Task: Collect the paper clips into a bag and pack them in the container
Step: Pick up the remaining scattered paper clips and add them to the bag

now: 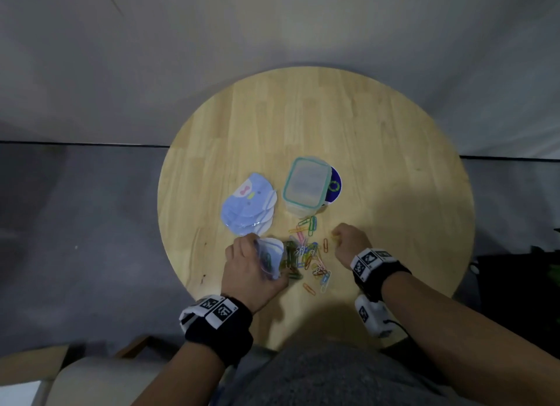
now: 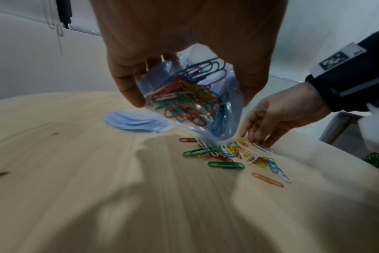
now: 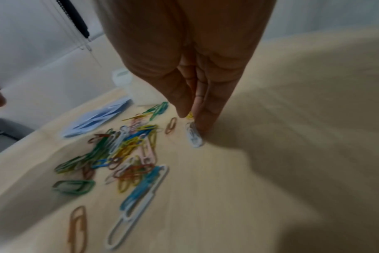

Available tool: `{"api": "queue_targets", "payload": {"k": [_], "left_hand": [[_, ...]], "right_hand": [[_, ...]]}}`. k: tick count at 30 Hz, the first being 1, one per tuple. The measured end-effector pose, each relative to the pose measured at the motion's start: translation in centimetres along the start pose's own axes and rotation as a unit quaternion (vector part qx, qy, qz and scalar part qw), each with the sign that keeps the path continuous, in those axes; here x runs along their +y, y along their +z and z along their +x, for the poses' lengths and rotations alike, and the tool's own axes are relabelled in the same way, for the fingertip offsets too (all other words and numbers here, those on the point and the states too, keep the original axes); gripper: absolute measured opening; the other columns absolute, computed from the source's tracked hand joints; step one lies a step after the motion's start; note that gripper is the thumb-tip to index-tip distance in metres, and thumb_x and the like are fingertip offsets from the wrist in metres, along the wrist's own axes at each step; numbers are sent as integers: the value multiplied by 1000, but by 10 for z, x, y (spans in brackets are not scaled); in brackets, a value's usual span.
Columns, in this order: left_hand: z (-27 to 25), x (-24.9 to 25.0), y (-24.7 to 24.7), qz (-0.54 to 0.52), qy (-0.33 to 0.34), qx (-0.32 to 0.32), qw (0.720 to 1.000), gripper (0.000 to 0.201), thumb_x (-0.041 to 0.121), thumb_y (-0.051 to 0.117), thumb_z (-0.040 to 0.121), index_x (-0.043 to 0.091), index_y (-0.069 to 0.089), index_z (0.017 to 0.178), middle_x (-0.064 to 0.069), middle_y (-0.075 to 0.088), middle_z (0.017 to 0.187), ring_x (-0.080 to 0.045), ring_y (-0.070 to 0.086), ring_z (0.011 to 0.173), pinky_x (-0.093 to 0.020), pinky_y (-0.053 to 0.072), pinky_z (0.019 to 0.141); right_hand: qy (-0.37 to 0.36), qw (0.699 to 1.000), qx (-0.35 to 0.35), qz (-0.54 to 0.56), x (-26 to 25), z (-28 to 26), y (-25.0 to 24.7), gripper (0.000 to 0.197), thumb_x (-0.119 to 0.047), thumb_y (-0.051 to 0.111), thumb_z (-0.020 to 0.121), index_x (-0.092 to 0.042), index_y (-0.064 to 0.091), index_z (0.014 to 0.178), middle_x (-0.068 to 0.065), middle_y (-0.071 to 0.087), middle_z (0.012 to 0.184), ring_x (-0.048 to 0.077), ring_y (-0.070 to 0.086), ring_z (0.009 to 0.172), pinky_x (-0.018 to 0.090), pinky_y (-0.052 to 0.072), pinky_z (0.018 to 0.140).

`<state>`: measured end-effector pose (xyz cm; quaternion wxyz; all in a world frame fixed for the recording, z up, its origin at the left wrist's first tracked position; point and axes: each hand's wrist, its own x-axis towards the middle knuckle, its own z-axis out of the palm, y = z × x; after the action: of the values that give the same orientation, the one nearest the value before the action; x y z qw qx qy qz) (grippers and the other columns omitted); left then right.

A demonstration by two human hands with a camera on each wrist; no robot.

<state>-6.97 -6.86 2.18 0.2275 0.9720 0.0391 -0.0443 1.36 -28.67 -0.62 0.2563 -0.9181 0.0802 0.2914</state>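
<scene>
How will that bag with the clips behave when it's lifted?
The bag looks like thin clear film, so probably floppy. The clips inside pile at its low end, so it likely sags there. The left hand grips it, apparently without strain, so likely light.

Your clear bag (image 2: 190, 101), part-filled with mixed-colour clips, hangs tilted just above the table, bottom corner near the loose paper clips (image 1: 309, 255). These lie scattered flat at the table's near edge. Your container (image 1: 306, 186), clear with a teal-rimmed lid on, stands just behind them.
</scene>
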Motion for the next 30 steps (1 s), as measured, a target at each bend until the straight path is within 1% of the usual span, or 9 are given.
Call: {"api": "queue_targets", "payload": {"k": [3, 5, 8, 10, 15, 19, 22, 25, 30], "left_hand": [[-2, -1, 0, 3, -7, -1, 1000, 77, 51, 61, 49, 2, 47, 106, -10, 46, 90, -33, 47, 82, -36, 32, 75], [-3, 0, -2, -3, -6, 1, 1000, 76, 50, 62, 48, 3, 46, 106, -9, 46, 91, -32, 46, 82, -36, 35, 76], [-2, 1, -7, -8, -3, 2, 1000, 74, 48, 63, 48, 6, 44, 106, -8, 45, 91, -31, 45, 83, -37, 39, 75], [-1, -1, -10, -5, 1, 1, 1000, 75, 45, 67, 47, 8, 41, 108, -8, 45, 92, -31, 45, 84, -36, 39, 75], [-1, -3, -13, -10, 5, 5, 1000, 75, 43, 68, 46, 12, 37, 107, -8, 45, 93, -30, 44, 84, -35, 39, 75], [-3, -2, -9, -4, 7, -11, 1000, 76, 46, 69, 47, 9, 41, 106, -7, 44, 93, -29, 43, 83, -35, 39, 73], [-3, 0, -5, -6, 6, -24, 1000, 73, 45, 68, 47, 6, 45, 105, -5, 42, 92, -28, 42, 83, -33, 36, 72], [-3, 3, -4, -13, 14, -23, 1000, 69, 42, 69, 47, 7, 46, 101, -4, 41, 90, -27, 41, 81, -32, 36, 70], [-2, 6, -4, -18, 19, -24, 999, 64, 39, 70, 45, 8, 46, 96, 1, 37, 87, -26, 41, 79, -32, 36, 70]], "right_hand": [[-42, 999, 1, 9, -12, 4, 5, 34, 3, 50, 80, -8, 64, 110, 18, 64, 115, 34, 59, 108, 35, 49, 92], [-81, 997, 12, -8, -16, 9, 1, 45, 8, 53, 77, -9, 60, 118, 16, 57, 122, 33, 54, 115, 36, 47, 96], [-173, 974, -27, -146, -21, 15, -5, 70, 8, 55, 74, -16, 41, 138, 8, 40, 143, 30, 42, 127, 38, 40, 106], [-219, 946, -44, -234, -21, 18, -1, 78, 4, 57, 75, -22, 30, 143, 6, 35, 145, 30, 41, 126, 40, 42, 103], [-242, 927, -44, -283, -11, 14, 1, 67, -1, 57, 80, -16, 35, 141, 8, 43, 136, 30, 44, 120, 38, 42, 96], [-232, 944, -42, -230, 9, 6, -4, 48, -2, 56, 82, -10, 51, 128, 11, 51, 125, 29, 49, 116, 34, 41, 97], [-227, 962, -21, -149, 22, 3, -4, 61, 3, 58, 78, -9, 45, 135, 12, 47, 130, 30, 48, 118, 34, 41, 100], [-202, 962, -48, -176, 23, 1, -2, 72, -6, 67, 79, -11, 34, 143, 10, 40, 136, 28, 42, 124, 35, 38, 106], [-218, 951, -20, -219, 15, -3, 3, 43, -1, 59, 81, -6, 52, 123, 14, 52, 117, 33, 53, 109, 40, 47, 88]]}}
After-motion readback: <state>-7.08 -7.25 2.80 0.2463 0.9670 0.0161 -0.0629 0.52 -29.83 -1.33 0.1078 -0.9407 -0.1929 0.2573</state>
